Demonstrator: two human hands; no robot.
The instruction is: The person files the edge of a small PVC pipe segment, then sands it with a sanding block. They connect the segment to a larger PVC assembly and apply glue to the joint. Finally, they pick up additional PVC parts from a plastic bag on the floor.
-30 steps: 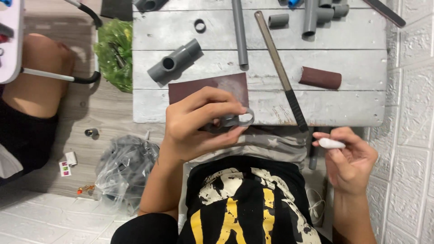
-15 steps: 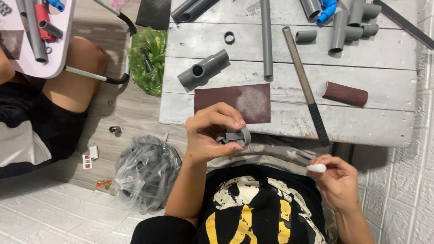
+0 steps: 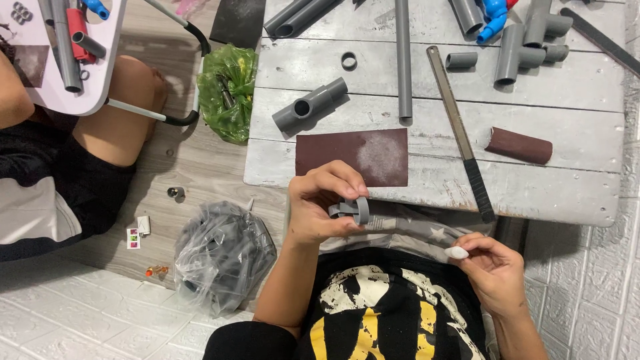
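Observation:
My left hand [image 3: 320,203] pinches a short grey plastic pipe ring [image 3: 353,209] just off the near edge of a low grey wooden table [image 3: 567,193]. My right hand [image 3: 490,267] rests lower right over my lap, fingers closed on a small white object [image 3: 457,253]. A brown sheet of sandpaper [image 3: 352,157] lies flat on the table just beyond my left hand, with a pale dusty patch on it.
A long metal file with black handle [image 3: 460,130], a sandpaper roll [image 3: 519,145], a grey tee fitting [image 3: 310,107], a grey pipe [image 3: 403,60] and more fittings lie on the table. A clear bag of grey parts [image 3: 223,257] and a green bag [image 3: 228,90] sit on the floor. Another person's leg [image 3: 120,127] is at left.
My left hand has lifted the grey ring off the sandpaper and drawn it toward my body. My right hand has dropped lower with the white object. The view has shifted left.

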